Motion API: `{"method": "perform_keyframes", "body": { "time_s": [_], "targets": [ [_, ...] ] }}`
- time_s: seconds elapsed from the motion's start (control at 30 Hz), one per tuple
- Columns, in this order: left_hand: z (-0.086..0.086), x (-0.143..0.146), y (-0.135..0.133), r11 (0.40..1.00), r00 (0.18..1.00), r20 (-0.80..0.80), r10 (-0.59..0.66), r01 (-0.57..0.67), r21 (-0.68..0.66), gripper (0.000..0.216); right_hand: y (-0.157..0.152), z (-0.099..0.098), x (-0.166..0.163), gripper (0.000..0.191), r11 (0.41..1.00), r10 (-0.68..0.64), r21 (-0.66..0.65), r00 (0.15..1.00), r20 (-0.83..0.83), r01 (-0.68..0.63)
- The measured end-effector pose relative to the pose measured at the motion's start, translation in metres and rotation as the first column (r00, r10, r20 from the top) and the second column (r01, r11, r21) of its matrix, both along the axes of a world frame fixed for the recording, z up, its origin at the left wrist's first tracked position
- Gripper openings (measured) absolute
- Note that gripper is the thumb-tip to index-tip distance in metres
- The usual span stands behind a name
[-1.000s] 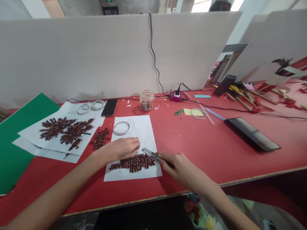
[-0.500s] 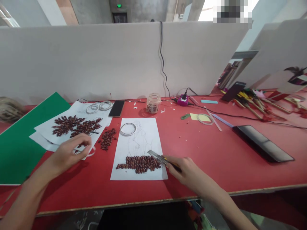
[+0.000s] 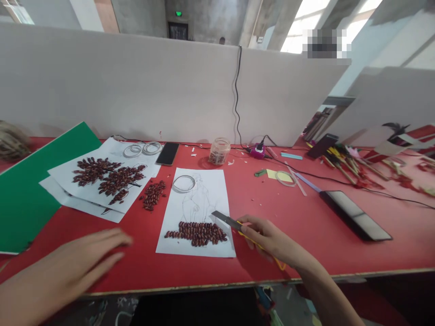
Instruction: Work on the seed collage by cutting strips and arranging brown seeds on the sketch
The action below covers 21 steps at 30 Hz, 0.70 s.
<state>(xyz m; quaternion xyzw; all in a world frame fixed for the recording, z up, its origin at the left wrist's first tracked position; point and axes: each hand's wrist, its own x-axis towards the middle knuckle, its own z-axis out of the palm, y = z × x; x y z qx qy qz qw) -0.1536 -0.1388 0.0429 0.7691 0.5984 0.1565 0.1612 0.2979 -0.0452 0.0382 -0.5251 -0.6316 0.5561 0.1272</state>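
My right hand (image 3: 268, 239) grips a yellow utility knife (image 3: 231, 222) whose metal blade points left over a white sheet (image 3: 210, 190) with a faint pencil drawing. A band of dark red-brown seeds (image 3: 197, 232) lies across the lower part of that sheet, just left of the blade. A tape ring (image 3: 184, 183) rests on the sheet's top corner. My left hand (image 3: 81, 260) hovers flat and blurred above the red table (image 3: 288, 213) at the near left, fingers stretched out, holding nothing.
A loose seed pile (image 3: 153, 195) and seed-covered sheets (image 3: 102, 174) lie left, beside a green board (image 3: 27, 181). Behind are tape rings (image 3: 142, 148), a phone (image 3: 167, 153), a jar (image 3: 219, 151) and a pink charger (image 3: 258, 151). A dark tablet (image 3: 355, 215) lies right.
My left hand left the seeds on the sheet, swung out to the left and drew back toward the table's near edge. The right hand kept the knife almost still.
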Motion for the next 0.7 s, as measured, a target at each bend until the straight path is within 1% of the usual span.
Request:
{"method": "perform_keyframes", "body": {
  "time_s": [0.03, 0.07, 0.13, 0.2, 0.27, 0.33, 0.37, 0.43, 0.47, 0.53, 0.6, 0.7],
  "targets": [
    [0.006, 0.023, 0.023, 0.993, 0.994, -0.024, -0.103, 0.102, -0.053, 0.039, 0.0, -0.002, 0.002, 0.042, 1.0, -0.006, 0.007, 1.0, -0.029, 0.007],
    [0.009, 0.049, 0.046, 0.975, 0.978, -0.035, -0.205, 0.2, -0.1, 0.045, 0.001, -0.003, 0.005, 0.041, 0.999, -0.018, 0.031, 0.998, -0.054, 0.02],
    [0.006, 0.101, 0.085, 0.933, 0.934, -0.05, -0.354, 0.349, -0.092, 0.058, 0.005, -0.005, 0.008, 0.038, 0.988, -0.069, 0.133, 0.993, -0.094, 0.081],
    [-0.009, 0.142, 0.112, 0.903, 0.899, -0.094, -0.427, 0.419, -0.094, 0.075, 0.013, -0.005, 0.009, 0.035, 0.948, -0.127, 0.276, 0.984, -0.123, 0.157],
    [-0.029, 0.164, 0.127, 0.88, 0.87, -0.136, -0.475, 0.464, -0.101, 0.087, 0.025, -0.003, 0.006, 0.033, 0.889, -0.165, 0.408, 0.977, -0.137, 0.208],
    [-0.048, 0.171, 0.133, 0.874, 0.858, -0.167, -0.485, 0.479, -0.08, 0.093, 0.037, -0.001, 0.0, 0.036, 0.833, -0.176, 0.511, 0.977, -0.124, 0.215],
    [-0.055, 0.17, 0.133, 0.878, 0.86, -0.179, -0.478, 0.475, -0.061, 0.093, 0.042, 0.0, -0.003, 0.037, 0.805, -0.17, 0.56, 0.98, -0.101, 0.197],
    [-0.064, 0.167, 0.132, 0.891, 0.872, -0.197, -0.448, 0.454, -0.019, 0.092, 0.048, 0.001, -0.009, 0.038, 0.765, -0.132, 0.633, 0.991, -0.022, 0.116],
    [-0.067, 0.165, 0.131, 0.899, 0.88, -0.204, -0.429, 0.438, -0.002, 0.091, 0.049, 0.001, -0.01, 0.037, 0.759, -0.103, 0.648, 0.994, 0.025, 0.063],
    [-0.069, 0.162, 0.129, 0.913, 0.893, -0.211, -0.396, 0.408, 0.014, 0.091, 0.044, 0.001, -0.011, 0.036, 0.774, -0.048, 0.633, 0.993, 0.108, -0.032],
    [-0.069, 0.162, 0.128, 0.926, 0.906, -0.212, -0.366, 0.378, 0.017, 0.091, 0.033, -0.001, -0.007, 0.035, 0.804, -0.015, 0.588, 0.986, 0.167, -0.087],
    [-0.069, 0.164, 0.126, 0.939, 0.921, -0.206, -0.33, 0.342, 0.029, 0.09, 0.016, -0.004, 0.0, 0.033, 0.862, -0.027, 0.501, 0.98, 0.198, -0.078]
  ]
}}
